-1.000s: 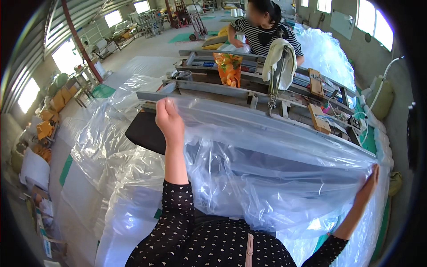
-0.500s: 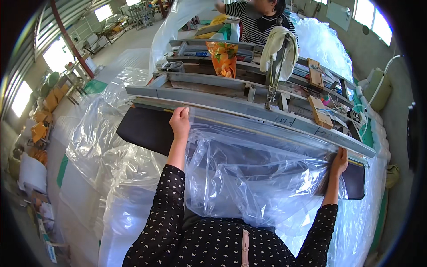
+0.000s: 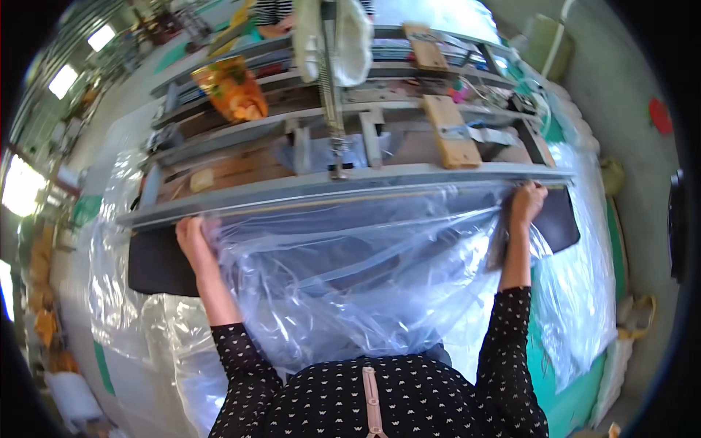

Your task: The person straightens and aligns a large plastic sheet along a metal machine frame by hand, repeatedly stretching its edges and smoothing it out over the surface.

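Note:
A sheet of clear plastic film (image 3: 328, 281) hangs in creases across my front, its far edge along a long grey metal bar (image 3: 270, 191). With closed fingers my left hand (image 3: 194, 237) grips the film near the bar's left end, slightly blurred. At the other end, my right hand (image 3: 527, 203) pinches the film's far right corner, close against the bar. A dark padded board (image 3: 161, 264) lies under the film and sticks out past both hands. My fingertips are partly hidden on both sides.
Behind the bar stands a metal frame holding wooden blocks (image 3: 449, 131), cables and an orange patterned packet (image 3: 232, 91). A spring (image 3: 332, 102) draped with pale cloth (image 3: 352, 40) rises mid-frame. Across the frame is a co-worker's striped sleeve (image 3: 274, 10). More film (image 3: 573, 321) lies right.
The view has turned, so the bar now looks nearly level and the co-worker is mostly out of sight. Both hands still hold the film, and sit slightly farther apart along the bar.

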{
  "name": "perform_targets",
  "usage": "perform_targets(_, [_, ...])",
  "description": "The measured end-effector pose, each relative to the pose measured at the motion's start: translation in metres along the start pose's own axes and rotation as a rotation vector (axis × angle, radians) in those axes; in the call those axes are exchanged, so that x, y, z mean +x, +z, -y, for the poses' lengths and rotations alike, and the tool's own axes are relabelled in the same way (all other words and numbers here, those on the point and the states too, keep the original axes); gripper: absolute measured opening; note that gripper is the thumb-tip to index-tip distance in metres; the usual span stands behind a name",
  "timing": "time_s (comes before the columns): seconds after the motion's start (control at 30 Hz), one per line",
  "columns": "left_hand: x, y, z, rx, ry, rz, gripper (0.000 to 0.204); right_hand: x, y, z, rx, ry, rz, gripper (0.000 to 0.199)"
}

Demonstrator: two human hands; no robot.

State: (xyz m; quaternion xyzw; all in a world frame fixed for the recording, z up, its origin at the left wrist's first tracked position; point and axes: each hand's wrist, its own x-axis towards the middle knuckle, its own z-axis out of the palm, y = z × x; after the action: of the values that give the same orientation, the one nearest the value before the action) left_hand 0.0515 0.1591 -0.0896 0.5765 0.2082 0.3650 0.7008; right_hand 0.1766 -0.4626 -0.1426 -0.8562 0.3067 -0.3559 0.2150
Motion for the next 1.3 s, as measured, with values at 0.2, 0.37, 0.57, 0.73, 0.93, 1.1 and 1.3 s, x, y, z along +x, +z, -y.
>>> perform_targets(0.2, [-0.001,0.005,0.002,-0.020,-0.003,0.098,0.021,-0.009,-0.044,0.037,0.308,0.156,0.007,0.034])
perform_targets(0.37, [-0.018,0.002,-0.028,0.212,-0.120,0.267,0.014,-0.020,-0.077,0.033,0.442,-0.078,0.453,0.038])
perform_targets(0.57, [-0.075,0.032,-0.083,0.365,0.069,0.456,0.013,-0.010,-0.163,-0.054,0.219,-0.411,0.128,0.024])
perform_targets(0.73, [-0.143,0.096,-0.099,0.269,0.109,0.864,0.013,0.009,-0.197,-0.086,-0.659,-0.237,0.150,0.027])
perform_targets(0.93, [-0.185,0.124,-0.133,0.258,0.245,1.005,0.019,-0.060,-0.232,0.124,0.570,-0.566,0.672,0.030])
perform_targets(1.1, [-0.194,0.115,-0.156,0.272,0.263,1.048,0.013,-0.139,-0.218,0.216,0.802,-0.944,1.339,0.033])
perform_targets(1.3, [-0.157,0.039,-0.145,0.579,0.284,0.888,0.017,-0.153,-0.196,0.242,1.045,-0.585,1.619,0.005])
